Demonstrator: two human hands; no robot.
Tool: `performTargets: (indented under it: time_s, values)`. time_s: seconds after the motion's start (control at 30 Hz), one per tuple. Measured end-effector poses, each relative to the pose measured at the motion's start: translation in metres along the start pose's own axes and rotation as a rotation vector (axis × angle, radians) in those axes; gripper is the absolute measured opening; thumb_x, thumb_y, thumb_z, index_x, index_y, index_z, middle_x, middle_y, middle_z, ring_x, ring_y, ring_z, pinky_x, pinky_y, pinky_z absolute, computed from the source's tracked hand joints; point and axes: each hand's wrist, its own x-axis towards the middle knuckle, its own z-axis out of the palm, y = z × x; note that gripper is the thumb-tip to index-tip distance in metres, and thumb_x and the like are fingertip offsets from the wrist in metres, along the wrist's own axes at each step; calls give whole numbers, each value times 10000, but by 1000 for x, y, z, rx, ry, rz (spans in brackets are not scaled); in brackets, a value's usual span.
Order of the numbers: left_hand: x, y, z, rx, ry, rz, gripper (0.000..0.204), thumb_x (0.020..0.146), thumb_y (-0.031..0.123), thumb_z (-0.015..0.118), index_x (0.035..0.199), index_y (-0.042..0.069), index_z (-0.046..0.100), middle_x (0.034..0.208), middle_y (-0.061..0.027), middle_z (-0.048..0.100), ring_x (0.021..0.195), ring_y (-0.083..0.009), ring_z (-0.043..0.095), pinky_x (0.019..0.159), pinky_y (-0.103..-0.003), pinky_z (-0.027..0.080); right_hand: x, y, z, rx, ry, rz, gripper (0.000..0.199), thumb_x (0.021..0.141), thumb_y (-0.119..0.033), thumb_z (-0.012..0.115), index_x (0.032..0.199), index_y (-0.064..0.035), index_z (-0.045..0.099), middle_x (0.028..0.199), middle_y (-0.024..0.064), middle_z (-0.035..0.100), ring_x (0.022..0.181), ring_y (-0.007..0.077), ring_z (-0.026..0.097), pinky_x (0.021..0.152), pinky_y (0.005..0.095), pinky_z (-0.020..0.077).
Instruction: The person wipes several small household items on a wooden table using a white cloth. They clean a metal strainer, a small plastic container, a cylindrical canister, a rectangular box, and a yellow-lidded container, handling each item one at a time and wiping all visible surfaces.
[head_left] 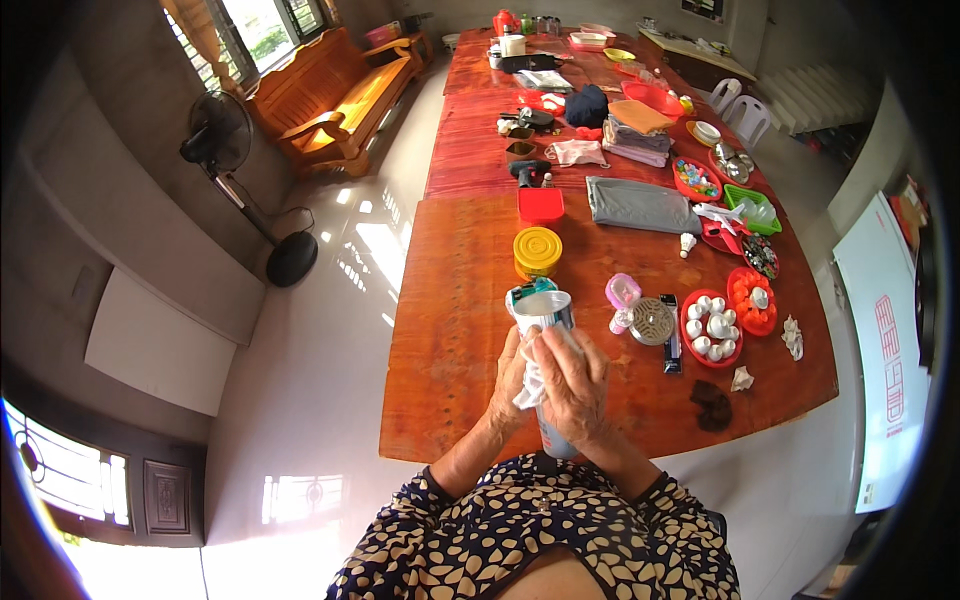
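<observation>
In front of my chest is a tall cylindrical tube [545, 303], whitish with a silvery upper end, tilted with its lower end toward me. My left hand [508, 385] is closed around its left side. Across its front lies my right hand [572, 382], fingers bent over it. A crumpled white cloth [529, 388] is pressed between the hands and the tube. Just behind the tube stands a teal-patterned container [528, 291], partly hidden. Beyond that are a round yellow-lidded container [538, 251] and a red box [541, 205].
To the right on the wooden table [450, 350] are a pink item [622, 291], a round metal strainer [652, 321], a red tray of white balls or cups [711, 328] and a shuttlecock [687, 244]. Folded grey cloth [640, 204] lies farther back. A standing fan [220, 130] is left.
</observation>
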Motion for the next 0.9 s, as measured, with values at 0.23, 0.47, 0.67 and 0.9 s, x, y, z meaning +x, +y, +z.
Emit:
performTargets:
  time_s: [0.23, 0.47, 0.67, 0.9]
  values:
    - [6, 6, -19, -159, 196, 113, 532, 921, 519, 500, 1244, 102, 435, 1068, -54, 544, 945, -146, 532, 808, -319, 471, -50, -4, -14, 194, -173, -70, 388, 767, -87, 677, 1153, -72, 640, 1307, 35, 527, 1158, 263, 495, 891, 382, 410]
    - [-1, 13, -17, -16, 96, 131, 628, 937, 561, 386, 1293, 46, 427, 1127, -97, 572, 985, -187, 561, 866, -344, 470, -31, 33, -25, 874, -161, 565, 426, 893, -63, 498, 1311, 9, 464, 1256, 170, 521, 1176, 258, 505, 999, 365, 397]
    - [-5, 6, 20, 202, 150, 234, 558, 966, 441, 405, 1335, 22, 404, 1191, -76, 511, 1081, -147, 466, 957, -301, 369, 0, 14, -13, 819, -150, 536, 531, 894, -80, 487, 1401, -11, 345, 1389, 178, 385, 1275, 294, 396, 1052, 379, 322]
    - [5, 5, -14, 63, 103, 190, 552, 972, 465, 339, 1258, 5, 446, 1070, -60, 558, 933, -127, 523, 853, -295, 433, -72, 28, -3, 1318, -397, 983, 477, 958, -293, 419, 1335, 0, 422, 1165, 117, 554, 1074, 196, 533, 950, 340, 405]
